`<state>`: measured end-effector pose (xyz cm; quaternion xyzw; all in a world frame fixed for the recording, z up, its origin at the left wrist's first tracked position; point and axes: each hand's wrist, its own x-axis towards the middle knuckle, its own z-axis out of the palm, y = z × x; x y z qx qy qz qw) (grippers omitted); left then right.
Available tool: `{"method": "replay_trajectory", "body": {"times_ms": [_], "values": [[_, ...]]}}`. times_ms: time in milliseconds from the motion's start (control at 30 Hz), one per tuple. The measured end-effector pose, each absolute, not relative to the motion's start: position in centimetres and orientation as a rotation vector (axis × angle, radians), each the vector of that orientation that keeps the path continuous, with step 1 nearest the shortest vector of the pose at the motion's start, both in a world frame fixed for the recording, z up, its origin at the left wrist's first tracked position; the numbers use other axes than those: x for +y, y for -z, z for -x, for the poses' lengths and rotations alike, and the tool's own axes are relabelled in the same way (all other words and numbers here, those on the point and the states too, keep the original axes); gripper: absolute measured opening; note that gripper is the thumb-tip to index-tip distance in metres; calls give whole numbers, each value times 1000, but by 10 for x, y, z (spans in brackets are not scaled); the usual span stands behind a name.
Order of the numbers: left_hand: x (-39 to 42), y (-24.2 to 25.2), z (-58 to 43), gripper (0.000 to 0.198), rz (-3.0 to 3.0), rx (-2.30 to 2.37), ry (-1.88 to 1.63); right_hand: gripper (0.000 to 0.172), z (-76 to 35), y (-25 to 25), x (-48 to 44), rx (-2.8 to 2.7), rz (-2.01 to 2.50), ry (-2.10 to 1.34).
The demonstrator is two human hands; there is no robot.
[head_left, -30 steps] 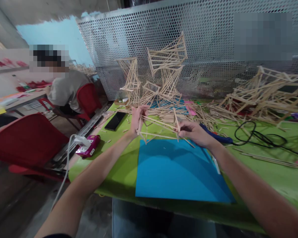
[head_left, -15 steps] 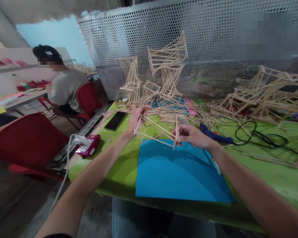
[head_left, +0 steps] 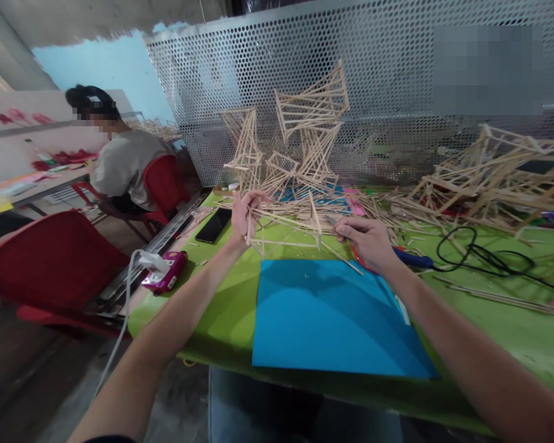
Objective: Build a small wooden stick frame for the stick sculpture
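Note:
My left hand (head_left: 245,215) is closed on one end of a small open frame of thin wooden sticks (head_left: 284,241), raised above the green table. The frame's far end points right, free of my right hand. My right hand (head_left: 369,241) is closed around a red-handled tool (head_left: 361,261) with a grey metal tip; the fingers hide most of it, and I cannot tell its exact kind. Under that hand's right side lies a blue glue gun (head_left: 413,258) with a black cord. A loose stick (head_left: 346,258) slants down toward a blue sheet (head_left: 332,320).
Behind my hands, loose sticks (head_left: 300,212) lie in a pile before taller stick structures (head_left: 311,104) and a perforated metal panel (head_left: 388,74). More stick frames (head_left: 493,178) stand right. A phone (head_left: 213,225) and purple power strip (head_left: 170,271) lie left. A person (head_left: 124,163) sits beyond.
My right hand has let go of the stick frame, moved right and closed on the red-handled tool. My left hand has shifted slightly left with the frame, whose right end has risen.

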<state>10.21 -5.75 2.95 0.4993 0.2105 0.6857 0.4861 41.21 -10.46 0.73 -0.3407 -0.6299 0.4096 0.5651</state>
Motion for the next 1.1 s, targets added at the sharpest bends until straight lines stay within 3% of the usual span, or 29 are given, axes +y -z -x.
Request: {"method": "replay_trajectory", "body": {"times_ms": [233,1100], "values": [[-53,-29,-101,78,-1093,487,-1740,13,-413,-5,-104,-1462,732,-903],[-49,-26,-99,74,-1011,543,-1778,18,-410,-7,-107,-1442,783,-768]]}}
